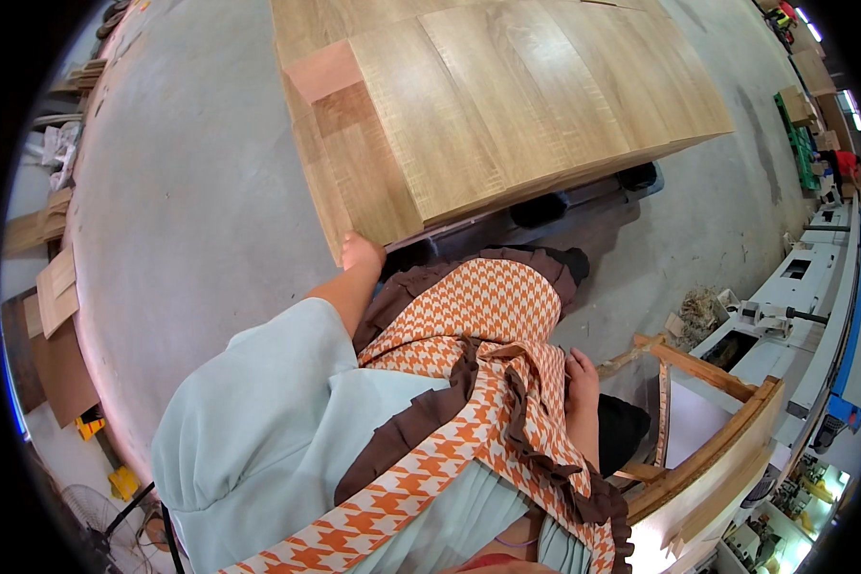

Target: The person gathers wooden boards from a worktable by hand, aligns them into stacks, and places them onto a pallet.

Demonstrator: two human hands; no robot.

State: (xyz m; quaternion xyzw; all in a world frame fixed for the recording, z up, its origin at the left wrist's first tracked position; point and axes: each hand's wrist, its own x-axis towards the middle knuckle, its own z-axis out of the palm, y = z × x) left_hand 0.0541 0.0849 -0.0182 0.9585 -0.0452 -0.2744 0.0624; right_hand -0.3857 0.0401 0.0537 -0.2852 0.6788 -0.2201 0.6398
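Observation:
Wide wood-grain boards lie on a dark blue pallet in front of me. Along their left side runs a narrower wood-grain panel, with a pinkish patch beyond it. My left hand is at the near left corner of this panel, its fingers closed on the edge. Beside the orange and white checked apron on my body hangs my right hand. Its fingers are loosely curled, and nothing shows in them.
A wooden frame piece stands close on my right, next to a long white machine with a blue rail. Loose boards lean along the left side, near a fan. Grey concrete floor surrounds the pallet.

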